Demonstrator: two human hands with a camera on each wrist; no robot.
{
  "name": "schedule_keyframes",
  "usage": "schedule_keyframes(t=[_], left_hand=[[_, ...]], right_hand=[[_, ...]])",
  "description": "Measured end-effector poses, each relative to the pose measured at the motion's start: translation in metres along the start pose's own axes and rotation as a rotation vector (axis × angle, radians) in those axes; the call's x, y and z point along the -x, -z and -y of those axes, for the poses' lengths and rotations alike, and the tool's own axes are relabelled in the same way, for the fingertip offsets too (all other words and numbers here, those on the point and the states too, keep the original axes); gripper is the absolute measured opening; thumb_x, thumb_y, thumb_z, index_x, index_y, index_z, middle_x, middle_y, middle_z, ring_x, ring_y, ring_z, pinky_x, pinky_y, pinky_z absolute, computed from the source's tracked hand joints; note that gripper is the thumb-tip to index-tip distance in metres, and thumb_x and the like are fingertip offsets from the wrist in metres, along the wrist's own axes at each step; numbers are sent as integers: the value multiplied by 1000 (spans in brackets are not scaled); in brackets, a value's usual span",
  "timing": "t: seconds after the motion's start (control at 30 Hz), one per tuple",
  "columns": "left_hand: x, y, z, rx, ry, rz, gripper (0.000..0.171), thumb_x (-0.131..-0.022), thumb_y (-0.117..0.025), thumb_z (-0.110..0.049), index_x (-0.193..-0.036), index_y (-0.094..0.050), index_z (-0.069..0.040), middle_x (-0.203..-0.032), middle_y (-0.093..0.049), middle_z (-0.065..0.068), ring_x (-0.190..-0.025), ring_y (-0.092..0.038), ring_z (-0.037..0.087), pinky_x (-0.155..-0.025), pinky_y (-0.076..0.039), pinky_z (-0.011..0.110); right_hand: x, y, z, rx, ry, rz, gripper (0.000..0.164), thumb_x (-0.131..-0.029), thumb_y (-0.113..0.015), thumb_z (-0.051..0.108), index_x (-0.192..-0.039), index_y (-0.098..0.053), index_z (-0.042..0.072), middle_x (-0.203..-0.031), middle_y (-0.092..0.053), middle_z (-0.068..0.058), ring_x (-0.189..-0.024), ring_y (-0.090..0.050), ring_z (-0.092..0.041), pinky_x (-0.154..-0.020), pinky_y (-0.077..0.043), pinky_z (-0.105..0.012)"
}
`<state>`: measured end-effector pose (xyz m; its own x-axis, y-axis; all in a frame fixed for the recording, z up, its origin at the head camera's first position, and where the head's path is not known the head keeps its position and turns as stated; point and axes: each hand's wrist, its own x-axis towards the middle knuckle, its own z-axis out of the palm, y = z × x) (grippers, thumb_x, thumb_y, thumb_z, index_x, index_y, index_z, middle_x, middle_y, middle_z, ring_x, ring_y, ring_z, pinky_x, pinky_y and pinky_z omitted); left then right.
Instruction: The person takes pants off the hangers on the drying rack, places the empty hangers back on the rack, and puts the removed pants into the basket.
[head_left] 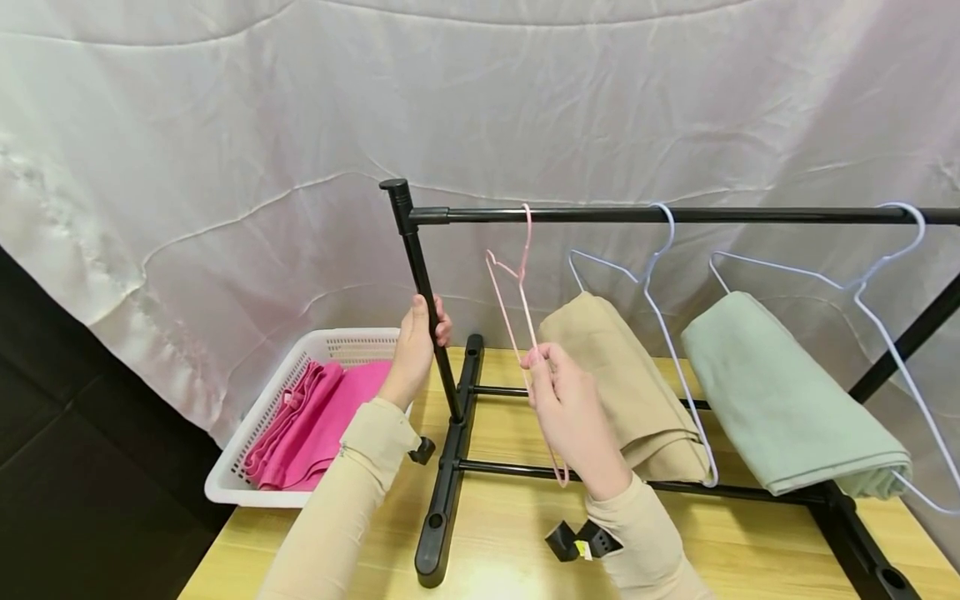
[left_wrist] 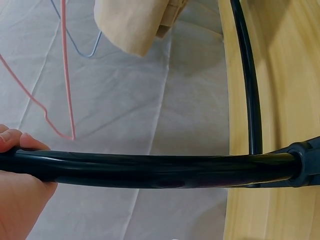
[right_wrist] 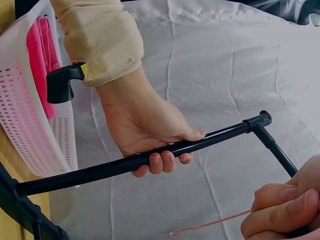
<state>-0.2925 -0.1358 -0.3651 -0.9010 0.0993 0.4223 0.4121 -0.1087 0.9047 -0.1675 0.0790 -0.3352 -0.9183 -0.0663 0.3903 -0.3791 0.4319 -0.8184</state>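
My left hand (head_left: 414, 350) grips the black upright post (right_wrist: 100, 172) at the left end of a clothes rack, its fingers wrapped round the tube. With thumb and fingers my right hand (head_left: 566, 408) pinches the side of a pink hanger (head_left: 522, 275), whose hook is over the black top rail (head_left: 480, 215). Nothing is draped on this hanger. To its right, a folded beige cloth (head_left: 615, 383) is draped on a blue hanger (head_left: 660, 308). Farther right, a pale green cloth (head_left: 787, 400) lies over a second blue hanger (head_left: 892, 333).
A white perforated basket (head_left: 258, 498) with folded pink cloth (head_left: 337, 425) stands left of the rack on the wooden table (head_left: 510, 533). The rack's black foot (head_left: 442, 508) and lower crossbars (head_left: 517, 471) lie close over the table. A pale curtain (head_left: 300, 125) hangs behind.
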Motion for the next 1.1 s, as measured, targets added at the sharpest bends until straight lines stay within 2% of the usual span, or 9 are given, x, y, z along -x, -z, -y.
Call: schedule_keyframes(t=[0.27, 0.5, 0.83, 1.1], left_hand=[[0, -1, 0, 2, -4, 2, 51, -107, -14, -51, -92, -40, -10, -70, -37, 3, -61, -37, 15, -61, -36, 29], [0, -2, -1, 13, -3, 3, 50, -107, -13, -50, -93, -40, -10, -70, -37, 2, -61, -37, 15, -60, -36, 28], [0, -1, 0, 27, 1, 2, 51, -106, -15, -52, -94, -40, -8, -71, -37, 2, -61, -37, 15, -62, -36, 28], [2, -3, 0, 20, -6, -12, 53, -104, -17, -58, -92, -41, -12, -70, -37, 2, -61, -37, 15, -62, -36, 27]], right_hand=[[-3, -3, -1, 22, 5, -11, 25, -109, -42, 31, -105, -62, 16, -58, -55, -2, -42, -41, -10, -40, -35, -27], [-1, -1, -1, 17, -9, 0, 25, -109, -41, 31, -108, -62, 18, -63, -59, -7, -45, -46, -12, -41, -38, -28], [0, -3, 2, 29, -11, 11, 23, -109, -42, 32, -110, -62, 21, -59, -57, 0, -45, -47, -13, -42, -38, -28], [4, -1, 3, 7, -7, 32, 24, -109, -43, 35, -113, -62, 22, -54, -53, 3, -42, -47, -14, -39, -38, -29]])
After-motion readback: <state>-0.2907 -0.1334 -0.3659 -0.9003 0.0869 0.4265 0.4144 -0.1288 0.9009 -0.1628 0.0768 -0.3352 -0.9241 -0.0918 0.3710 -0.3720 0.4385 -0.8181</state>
